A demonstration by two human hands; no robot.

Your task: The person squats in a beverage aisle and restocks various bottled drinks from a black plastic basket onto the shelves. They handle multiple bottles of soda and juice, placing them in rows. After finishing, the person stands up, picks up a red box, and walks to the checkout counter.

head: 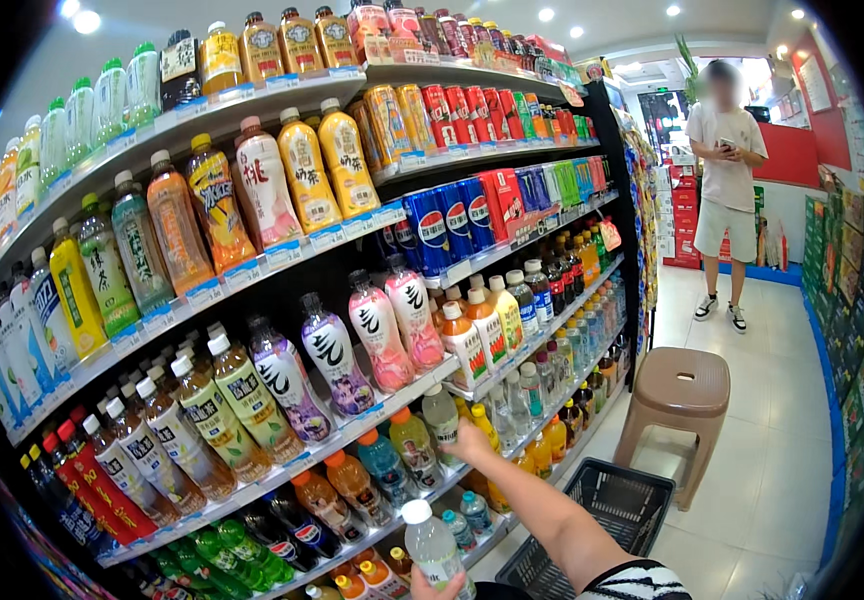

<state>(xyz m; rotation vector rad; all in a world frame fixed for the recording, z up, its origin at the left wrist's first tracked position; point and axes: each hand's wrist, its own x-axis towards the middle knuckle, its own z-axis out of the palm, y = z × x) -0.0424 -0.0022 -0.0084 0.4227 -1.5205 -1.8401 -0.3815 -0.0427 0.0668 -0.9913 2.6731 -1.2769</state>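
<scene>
My right hand (468, 441) reaches out to a clear plastic bottle with a pale cap (441, 411) at the end of a lower shelf; its fingers touch the bottle's side. At the bottom of the view, my left hand (435, 585) holds a clear bottle with a white cap (426, 536) upright. Beside the bottle at my right hand stand a yellow-capped sports drink bottle (413, 446) and a blue drink bottle (383, 461). Small blue-capped bottles (475, 510) sit on the shelf below.
Drink shelves (252, 277) fill the left and middle. A black plastic basket (615, 502) lies on the floor beside a brown plastic stool (683, 386). Farther back, a person (724, 165) stands in the aisle holding a phone. Stacked green cartons (837, 315) line the right side.
</scene>
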